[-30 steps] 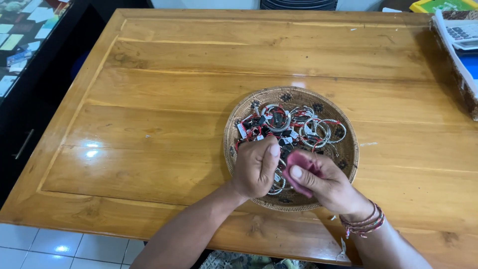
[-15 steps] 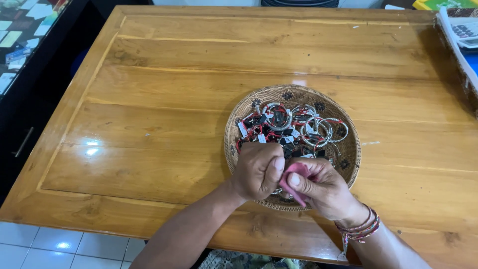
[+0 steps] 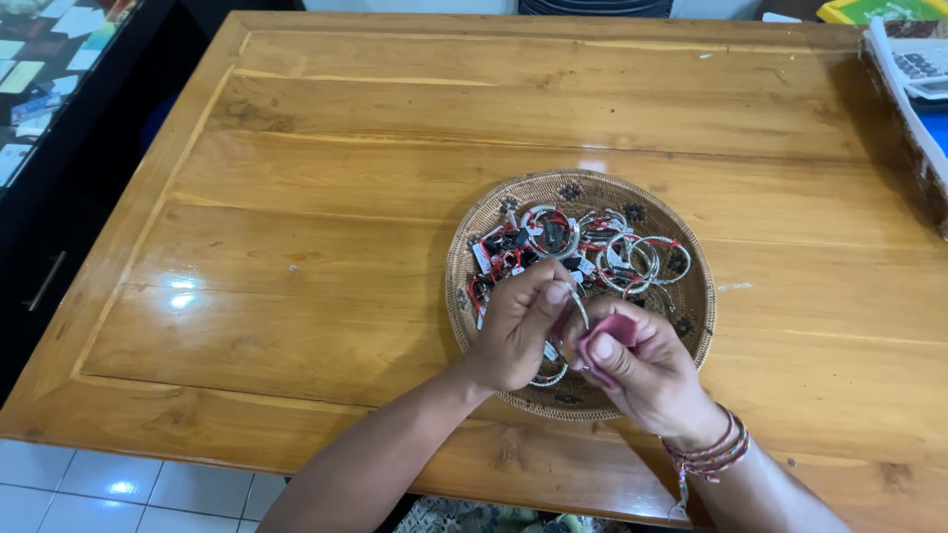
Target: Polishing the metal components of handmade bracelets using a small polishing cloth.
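Note:
A round woven basket tray (image 3: 691,331) lies on the wooden table (image 3: 326,257), filled with several silver bangles with red cords and small tags (image 3: 583,247). Both hands work over the near part of the tray. My left hand (image 3: 518,326) pinches a thin silver bangle (image 3: 581,306) between thumb and fingers. My right hand (image 3: 637,370) grips a small pink cloth (image 3: 610,331) and presses it against that bangle. Corded bracelets (image 3: 706,456) ring my right wrist.
A tray with a calculator (image 3: 923,69) stands at the table's far right edge. A dark cabinet with cards on top (image 3: 39,89) runs along the left. White floor tiles (image 3: 118,489) show below the table's near edge.
My hands stayed over the tray's near part. The left hand's fingers have lifted the bangle slightly, and the pink cloth has shifted along it.

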